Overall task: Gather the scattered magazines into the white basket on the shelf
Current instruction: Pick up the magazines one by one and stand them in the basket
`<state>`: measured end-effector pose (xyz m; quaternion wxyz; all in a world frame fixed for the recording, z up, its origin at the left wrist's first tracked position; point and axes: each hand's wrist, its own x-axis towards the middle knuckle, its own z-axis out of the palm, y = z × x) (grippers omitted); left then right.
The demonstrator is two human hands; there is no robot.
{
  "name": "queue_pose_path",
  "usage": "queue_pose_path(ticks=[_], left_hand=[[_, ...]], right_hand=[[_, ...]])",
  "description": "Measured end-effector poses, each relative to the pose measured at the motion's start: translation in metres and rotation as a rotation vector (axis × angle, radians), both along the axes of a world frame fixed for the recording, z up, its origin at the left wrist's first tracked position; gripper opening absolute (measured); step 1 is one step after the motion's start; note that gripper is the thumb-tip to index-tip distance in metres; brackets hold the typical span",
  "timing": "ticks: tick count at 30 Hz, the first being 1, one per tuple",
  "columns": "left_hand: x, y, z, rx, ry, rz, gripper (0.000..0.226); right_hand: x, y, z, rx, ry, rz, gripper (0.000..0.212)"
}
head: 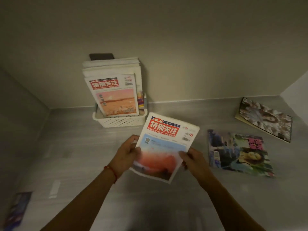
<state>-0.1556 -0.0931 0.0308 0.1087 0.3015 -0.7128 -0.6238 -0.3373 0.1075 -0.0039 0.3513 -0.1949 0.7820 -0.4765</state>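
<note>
I hold a magazine with a red title block and a blue-to-red cover above the grey shelf, just in front and right of the white basket. My left hand grips its left edge, and my right hand pinches its right edge. The basket stands near the back wall with several magazines upright in it; the front one has a red title and a pink cover. Two more magazines lie flat to the right: a colourful one and one with a pale photo cover.
The grey shelf surface is boxed in by a back wall and side walls. Another magazine lies at the near left edge. A dark object stands behind the stack in the basket. A small white label is on the shelf.
</note>
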Motion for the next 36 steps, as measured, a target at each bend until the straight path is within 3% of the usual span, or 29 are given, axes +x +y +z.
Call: queue_pose_path(ticks=[4,7,10,14,21,29,36], left_hand=[[0.026,-0.057,0.036,-0.067,0.093,0.18,0.029],[0.032,-0.099,0.066,-0.256,0.133,0.325,0.025],[0.032,-0.138,0.082,-0.496,0.049,0.45,0.023],[0.026,-0.169,0.078,-0.446,-0.001,0.537,0.02],[0.005,-0.195,0.032,-0.261,-0.143,0.631,0.022],[-0.01,-0.206,0.005,-0.162,-0.221,0.61,0.027],[-0.025,-0.197,0.002,-0.021,-0.051,0.564,0.043]], right_hand=[[-0.005,-0.084,0.054,-0.106,0.213,0.098,0.021],[-0.007,-0.145,0.094,-0.18,0.371,0.12,0.024],[-0.006,-0.193,0.121,-0.253,0.555,0.136,0.024],[-0.01,-0.237,0.12,-0.213,0.641,0.188,0.025],[-0.015,-0.27,0.07,-0.026,0.649,0.151,0.026],[-0.018,-0.291,0.048,0.004,0.426,0.078,0.025],[-0.021,-0.265,0.048,-0.154,0.161,0.224,0.045]])
